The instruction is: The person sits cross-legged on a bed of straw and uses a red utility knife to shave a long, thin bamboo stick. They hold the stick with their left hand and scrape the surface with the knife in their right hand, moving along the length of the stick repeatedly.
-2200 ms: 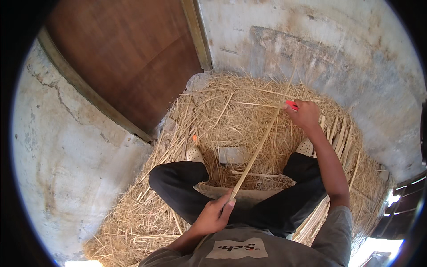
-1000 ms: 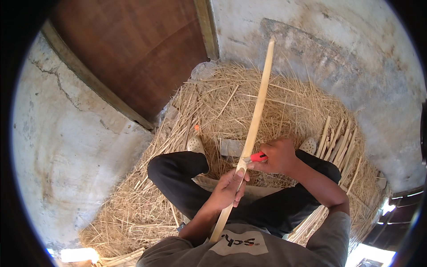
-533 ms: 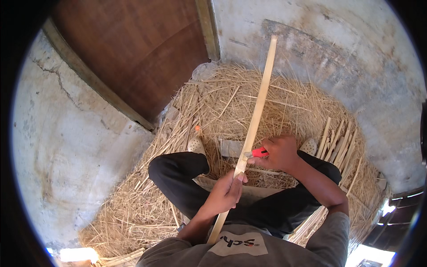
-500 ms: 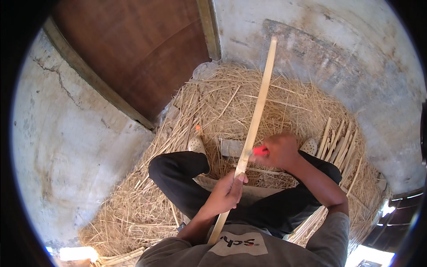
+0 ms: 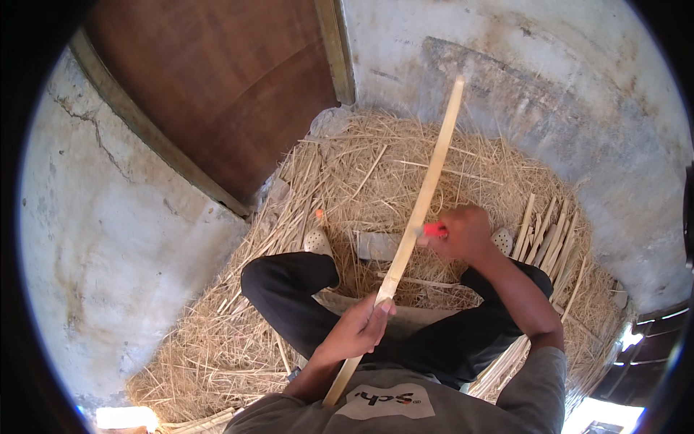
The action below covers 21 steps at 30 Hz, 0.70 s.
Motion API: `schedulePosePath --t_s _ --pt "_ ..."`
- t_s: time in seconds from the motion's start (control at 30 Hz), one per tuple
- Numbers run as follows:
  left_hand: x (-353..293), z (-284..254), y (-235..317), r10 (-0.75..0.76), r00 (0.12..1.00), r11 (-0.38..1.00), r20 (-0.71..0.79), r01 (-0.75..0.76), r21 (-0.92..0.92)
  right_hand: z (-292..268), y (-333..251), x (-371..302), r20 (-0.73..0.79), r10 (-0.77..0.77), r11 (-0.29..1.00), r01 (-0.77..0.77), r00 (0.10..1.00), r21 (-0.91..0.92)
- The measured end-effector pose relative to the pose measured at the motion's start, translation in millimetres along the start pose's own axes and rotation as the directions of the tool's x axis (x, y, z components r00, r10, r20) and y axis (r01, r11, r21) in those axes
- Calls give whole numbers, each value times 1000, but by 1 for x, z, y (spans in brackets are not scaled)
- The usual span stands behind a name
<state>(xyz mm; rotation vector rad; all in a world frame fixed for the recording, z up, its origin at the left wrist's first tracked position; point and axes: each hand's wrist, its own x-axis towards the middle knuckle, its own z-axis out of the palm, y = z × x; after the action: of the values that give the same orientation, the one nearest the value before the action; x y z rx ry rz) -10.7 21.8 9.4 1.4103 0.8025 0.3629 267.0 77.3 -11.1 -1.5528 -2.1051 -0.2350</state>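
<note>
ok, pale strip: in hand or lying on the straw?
In hand: the left hand grips the pale strip below its middle.

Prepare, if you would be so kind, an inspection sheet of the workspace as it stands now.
Surface: dry, golden straw litter, loosely strewn.
Work items: long, flat, pale-yellow, wood-like strip, slanting; small red-handled tool, blurred tip at the strip's edge, contact unclear.
Clutter: loose bundle of pale, slender sticks at right; grey rectangular block amid the straw; small orange object.
Hands: left hand grips the strip's lower part; right hand holds the tool.
Cables: nothing seen.
Surroundings: stained, pale plaster walls; brown wooden door panel.
</note>
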Motion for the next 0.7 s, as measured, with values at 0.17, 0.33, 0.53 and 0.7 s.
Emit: schedulePosePath --t_s 0.17,0.33,0.53,0.7 --pt "-4 -2 3 24 999 1000 23 -24 -4 -4 24 15 -113 5 998 -11 994 -54" --pt "-28 -4 -4 -16 988 999 156 23 -43 -22 91 28 -125 537 823 -550 834 -142" --pt "-22 -3 -13 -79 992 976 94 96 -196 -16 52 -1 32 285 954 -281 958 -103" --pt "25 0 -2 -69 996 797 53 87 -598 6 -31 -14 18 -106 981 102 994 166"
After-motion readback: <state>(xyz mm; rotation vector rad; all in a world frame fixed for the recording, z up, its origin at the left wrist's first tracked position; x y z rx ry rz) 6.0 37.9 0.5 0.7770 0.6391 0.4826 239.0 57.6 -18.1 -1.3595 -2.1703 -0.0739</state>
